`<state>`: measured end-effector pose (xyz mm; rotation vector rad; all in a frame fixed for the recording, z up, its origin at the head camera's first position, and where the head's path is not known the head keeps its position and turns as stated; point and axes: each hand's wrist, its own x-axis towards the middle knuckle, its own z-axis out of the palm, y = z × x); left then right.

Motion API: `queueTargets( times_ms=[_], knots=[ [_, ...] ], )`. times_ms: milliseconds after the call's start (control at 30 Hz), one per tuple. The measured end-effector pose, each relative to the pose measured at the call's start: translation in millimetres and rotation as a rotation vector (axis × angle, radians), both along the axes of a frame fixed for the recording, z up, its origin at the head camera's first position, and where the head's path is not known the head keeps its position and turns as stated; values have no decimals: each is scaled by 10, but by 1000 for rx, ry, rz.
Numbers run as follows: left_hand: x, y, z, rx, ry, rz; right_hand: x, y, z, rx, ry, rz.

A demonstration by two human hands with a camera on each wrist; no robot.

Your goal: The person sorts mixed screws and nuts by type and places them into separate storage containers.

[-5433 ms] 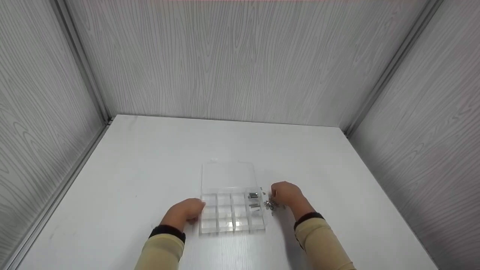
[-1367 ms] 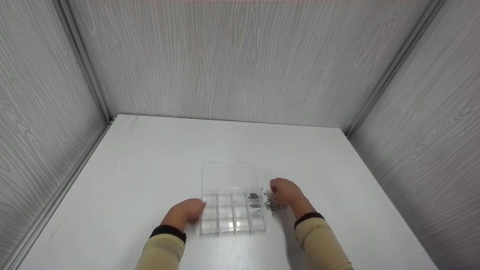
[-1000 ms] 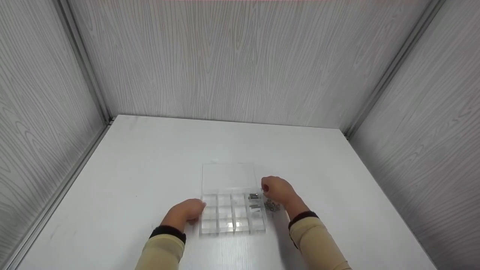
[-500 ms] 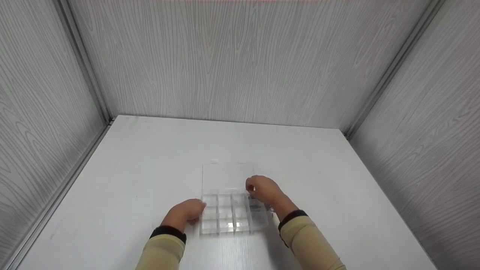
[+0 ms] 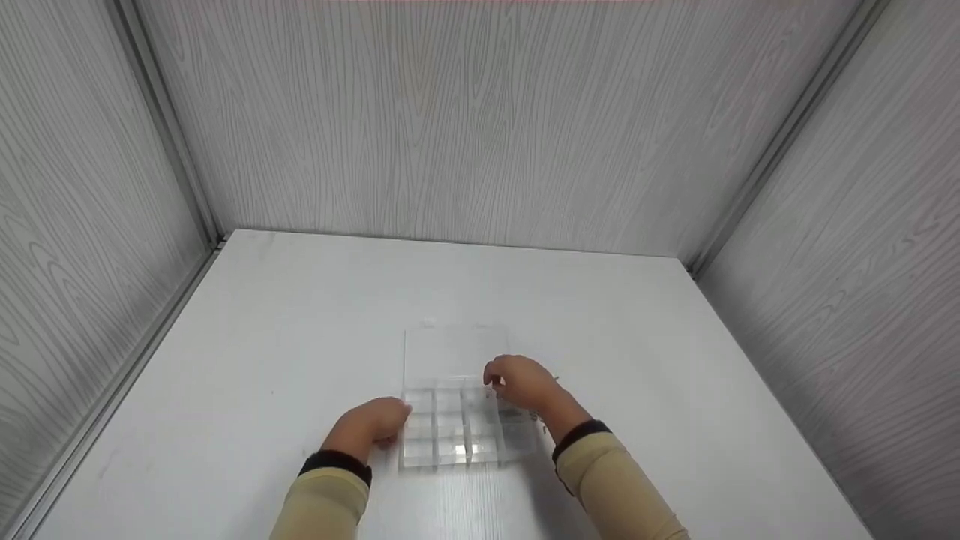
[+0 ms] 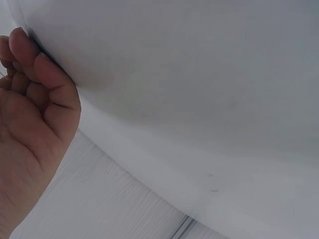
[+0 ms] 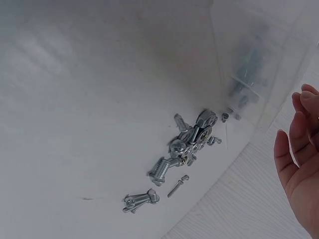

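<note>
A clear plastic compartment box (image 5: 466,463) lies on the table with its lid (image 5: 450,351) folded back. My left hand (image 5: 375,418) grips the box's left wall, its fingers curled in the left wrist view. Over the back of the box, near the third and fourth columns, is my right hand (image 5: 521,381), fingers bent. A tiny dark speck shows below its fingertips; whether they pinch it is unclear. Metal screws and nuts (image 7: 192,142) lie in a loose pile beside the box's right wall, mostly hidden behind the right wrist in the head view.
The white table (image 5: 247,375) stretches out on all sides of the box. Grey wood-grain panels (image 5: 465,120) stand behind and at both sides. A few bolts (image 7: 142,200) lie apart from the pile.
My right hand has moved left from the pile of screws and nuts to above the back of the box. The left hand and the box have stayed in place.
</note>
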<state>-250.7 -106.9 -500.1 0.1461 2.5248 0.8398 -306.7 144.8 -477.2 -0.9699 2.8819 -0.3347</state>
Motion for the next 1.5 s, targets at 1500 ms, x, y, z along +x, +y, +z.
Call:
queueTargets(
  times_ms=[1500],
  knots=[
    [10, 8, 13, 6, -3, -9, 19, 737, -173, 267, -290, -379]
  ],
)
